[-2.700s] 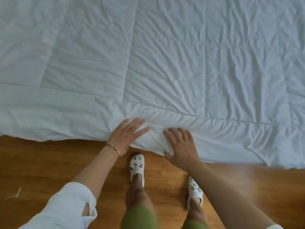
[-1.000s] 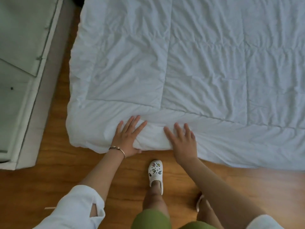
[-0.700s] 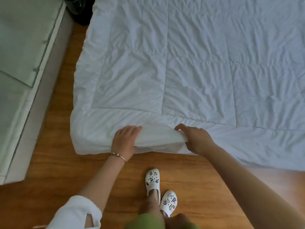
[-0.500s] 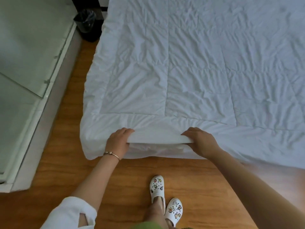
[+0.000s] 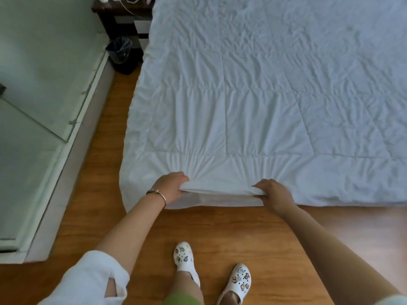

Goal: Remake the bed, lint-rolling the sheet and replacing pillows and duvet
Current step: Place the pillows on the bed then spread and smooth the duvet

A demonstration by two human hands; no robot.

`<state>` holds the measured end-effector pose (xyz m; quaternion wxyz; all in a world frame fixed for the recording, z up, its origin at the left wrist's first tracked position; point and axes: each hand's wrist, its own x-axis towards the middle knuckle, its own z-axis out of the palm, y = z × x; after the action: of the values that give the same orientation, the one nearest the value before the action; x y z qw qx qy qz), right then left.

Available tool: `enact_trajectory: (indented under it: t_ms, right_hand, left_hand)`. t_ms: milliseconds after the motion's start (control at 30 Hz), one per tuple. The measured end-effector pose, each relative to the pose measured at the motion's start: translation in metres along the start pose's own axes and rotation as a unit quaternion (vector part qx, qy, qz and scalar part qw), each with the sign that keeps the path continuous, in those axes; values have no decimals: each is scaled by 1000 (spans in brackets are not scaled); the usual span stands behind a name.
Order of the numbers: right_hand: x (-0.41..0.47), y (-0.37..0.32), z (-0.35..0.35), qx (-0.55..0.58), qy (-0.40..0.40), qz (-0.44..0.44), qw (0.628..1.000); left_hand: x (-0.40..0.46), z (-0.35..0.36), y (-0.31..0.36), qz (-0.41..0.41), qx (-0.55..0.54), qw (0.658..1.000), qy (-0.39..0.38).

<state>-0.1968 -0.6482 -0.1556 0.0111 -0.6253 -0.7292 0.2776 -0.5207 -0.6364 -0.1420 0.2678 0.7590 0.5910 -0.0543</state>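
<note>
You are gripping the near edge of the white duvet (image 5: 264,95) with your left hand (image 5: 170,187). Your right hand (image 5: 274,195) is pinching it too.

Warm wood floor (image 5: 220,227), pale green wall (image 5: 44,51) at left, dark nightstand (image 5: 120,20) — black wastebasket (image 5: 120,55) beside it

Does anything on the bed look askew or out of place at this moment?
Nothing is damaged or spilled. The duvet is wrinkled, and its near edge is bunched into radiating creases where the left hand and right hand grip it.
</note>
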Motion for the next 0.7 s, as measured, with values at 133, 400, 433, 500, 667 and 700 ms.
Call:
enact_trajectory:
  t_ms: [133, 400, 433, 500, 667, 700]
  right_hand:
    - [5, -3, 13, -89, -19, 58, 994]
    - [60, -127, 89, -42, -70, 4, 997]
    - [64, -149, 104, -46, -66, -17, 997]
    - [72, -189, 139, -93, -81, -55, 991]
    - [95, -252, 216, -228, -102, -44, 967]
    - [104, -257, 221, -218, -69, -45, 972]
  left_hand:
    - [16, 7, -18, 24, -7, 996, -90]
    - [31, 37, -158, 79, 165, 973, -142]
    - [29, 42, -174, 96, 174, 971, -130]
    - [25, 54, -201, 123, 202, 966, -101]
    - [20, 74, -257, 138, 199, 970, -15]
    - [19, 73, -264, 137, 184, 973, -15]
